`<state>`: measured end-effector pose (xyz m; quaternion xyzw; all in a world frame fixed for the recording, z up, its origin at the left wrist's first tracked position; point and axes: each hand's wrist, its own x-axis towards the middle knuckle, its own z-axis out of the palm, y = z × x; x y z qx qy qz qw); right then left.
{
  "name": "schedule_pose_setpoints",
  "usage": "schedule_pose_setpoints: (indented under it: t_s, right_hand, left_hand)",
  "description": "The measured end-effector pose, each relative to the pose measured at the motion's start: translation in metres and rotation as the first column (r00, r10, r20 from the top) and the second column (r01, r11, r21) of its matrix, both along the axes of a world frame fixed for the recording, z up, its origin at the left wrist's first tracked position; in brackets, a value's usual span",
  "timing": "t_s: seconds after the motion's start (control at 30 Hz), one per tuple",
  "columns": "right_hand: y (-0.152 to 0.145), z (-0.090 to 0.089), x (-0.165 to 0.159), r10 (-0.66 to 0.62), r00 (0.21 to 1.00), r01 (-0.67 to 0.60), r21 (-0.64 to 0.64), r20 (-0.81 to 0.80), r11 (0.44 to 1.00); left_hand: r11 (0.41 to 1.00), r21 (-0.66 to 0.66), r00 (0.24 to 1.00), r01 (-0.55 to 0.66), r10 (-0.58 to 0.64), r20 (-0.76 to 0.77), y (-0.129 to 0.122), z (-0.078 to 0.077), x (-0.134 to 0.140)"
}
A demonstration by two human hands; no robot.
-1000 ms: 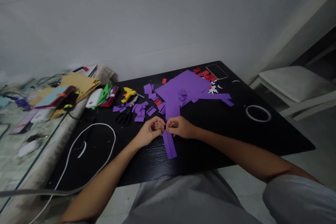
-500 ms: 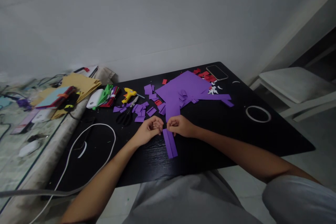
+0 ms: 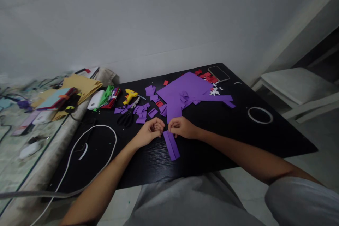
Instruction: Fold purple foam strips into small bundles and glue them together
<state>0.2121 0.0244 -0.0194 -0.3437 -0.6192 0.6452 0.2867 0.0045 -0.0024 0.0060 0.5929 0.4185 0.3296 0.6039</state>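
Observation:
A creased purple paper strip (image 3: 171, 144) lies slantwise near the front of the black table. My right hand (image 3: 182, 127) is closed, its thumb and fingers pinched at the strip's upper right corner. At the upper left corner, my left hand (image 3: 151, 131) has curled fingers with the thumb drawn in. Whatever may be between its fingertips is hidden. Just beyond my hands a wider purple strip (image 3: 174, 107) reaches toward me from a large purple sheet (image 3: 185, 86). Several small purple pieces (image 3: 143, 111) are scattered to the left of the sheet.
Scissors (image 3: 128, 116) and a yellow glue gun (image 3: 130, 95) lie to the left. A white cable (image 3: 115, 137) loops across the table's left side. Red scraps (image 3: 208, 76), a phone (image 3: 218, 73) and a white ring (image 3: 260, 115) are on the right.
The creased purple strip has turned slightly, its upper end a little to the left and its lower end a little to the right. Both hands have stayed almost in place.

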Motion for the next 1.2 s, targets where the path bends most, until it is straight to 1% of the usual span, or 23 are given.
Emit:
schedule_pose_setpoints:
  t_s: [0.3, 0.5, 0.6, 0.7, 0.8, 0.93, 1.1, 1.2]
  right_hand:
    - [-0.001, 0.000, 0.000, 0.019, 1.000, -0.019, 0.023, -0.003, 1.000]
    - [-0.001, 0.001, 0.001, 0.046, 0.999, -0.046, 0.009, 0.009, 0.999]
    - [-0.002, 0.001, 0.001, 0.034, 0.999, -0.034, 0.013, 0.003, 0.999]
    - [-0.002, -0.001, 0.001, 0.044, 0.999, -0.044, 0.023, -0.003, 0.999]
    - [-0.001, -0.001, 0.001, 0.059, 0.998, -0.060, 0.028, 0.008, 0.998]
    - [0.000, 0.000, 0.001, 0.061, 0.998, -0.061, -0.003, 0.004, 0.998]
    - [0.002, 0.000, 0.001, 0.056, 0.998, -0.058, -0.041, -0.039, 0.997]
    - [0.002, 0.001, 0.001, 0.048, 0.998, -0.050, -0.051, -0.043, 0.997]
  left_hand:
    - [1.000, -0.004, 1.000, -0.008, 0.008, 0.001, 0.000, -0.003, 0.001]
    - [1.000, 0.013, 1.000, 0.001, -0.002, 0.011, -0.001, -0.004, 0.001]
    - [0.999, 0.031, 0.999, 0.018, -0.017, -0.043, -0.003, -0.004, 0.003]
    - [0.995, 0.087, 0.987, 0.054, -0.040, -0.158, -0.005, -0.004, 0.005]
    - [0.987, 0.134, 0.974, 0.088, -0.058, -0.218, -0.006, -0.003, 0.005]
    - [0.983, 0.162, 0.969, 0.089, -0.048, -0.243, -0.004, -0.002, 0.001]
    - [0.986, 0.158, 0.968, 0.048, -0.007, -0.251, 0.000, -0.001, -0.005]
    - [0.987, 0.153, 0.968, 0.042, -0.003, -0.251, 0.001, -0.001, -0.007]
